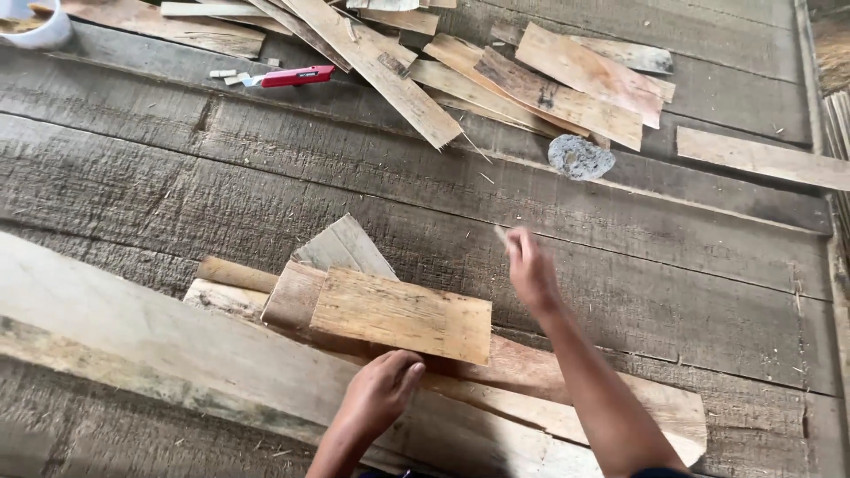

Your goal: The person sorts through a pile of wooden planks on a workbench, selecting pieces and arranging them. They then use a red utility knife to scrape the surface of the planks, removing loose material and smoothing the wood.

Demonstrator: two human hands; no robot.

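— What does the person have on their arms?

— Nothing that shows. Both forearms are bare from the bottom edge of the view up to the wrists, with no sleeves or cuffs.

— Gloves, a watch, rings?

— The left hand is bare, with no glove, band or ring to be seen. The right hand is blurred, so small details on it cannot be told, though it looks bare too.

— Any clothing at all?

— Just a sliver of dark cloth below the right forearm, at the bottom edge.
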